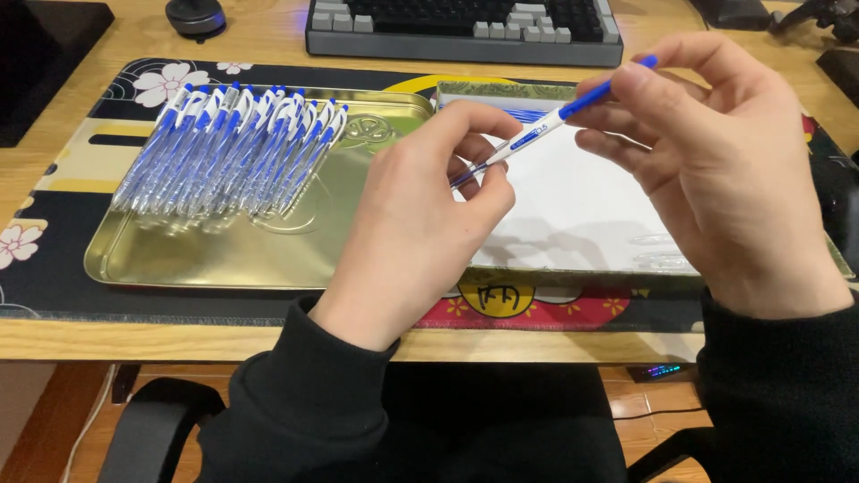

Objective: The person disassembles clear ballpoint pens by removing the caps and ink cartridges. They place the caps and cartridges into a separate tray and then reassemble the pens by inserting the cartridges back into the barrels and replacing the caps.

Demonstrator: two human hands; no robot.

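The blue-and-white plastic ballpoint pen [546, 128] is up in the air between our two hands, slanting above the shallow white-lined box [573, 215] with the green patterned rim. Our left hand [407, 224] pinches the clear lower barrel near the tip between thumb and fingertips, pressed together on it. Our right hand [716, 170] pinches the blue upper end, thumb and forefinger closed on the cap end, the other fingers loosely curled beneath.

We judge that we are in the middle of assembling or checking this one pen, the two hands working at opposite ends of it. To our left the gold metal tray [224, 255] holds a neat, overlapping row of matching blue-and-white pens [233, 148], so much of the batch looks done already. A few clear loose parts [662, 252] lie at the near right edge of the box; we cannot tell just what they are.

The next move, as we see it, calls for a steady hold on the barrel while the upper end is seated straight, with no bending of the thin tube.
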